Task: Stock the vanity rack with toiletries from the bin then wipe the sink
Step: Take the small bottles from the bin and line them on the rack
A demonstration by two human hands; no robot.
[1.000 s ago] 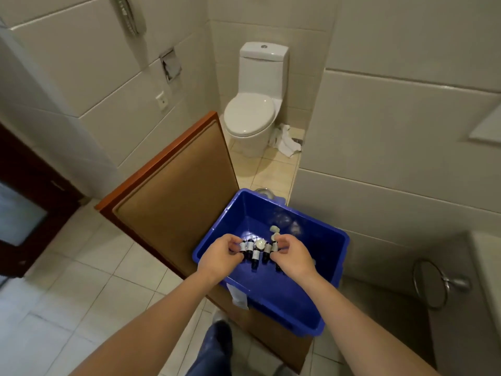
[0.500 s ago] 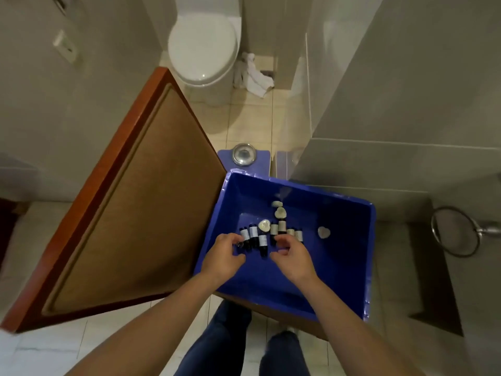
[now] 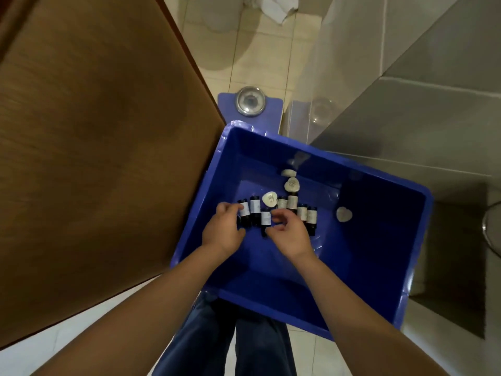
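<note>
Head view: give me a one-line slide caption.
Left hand and right hand reach among small dark bottles in the blue bin, beside heart-shaped soaps.

The open blue bin holds about seven small dark bottles with white labels, lying side by side in a row. Pale heart-shaped soaps lie at their 12 o'clock, with one apart at 3 o'clock.
</note>
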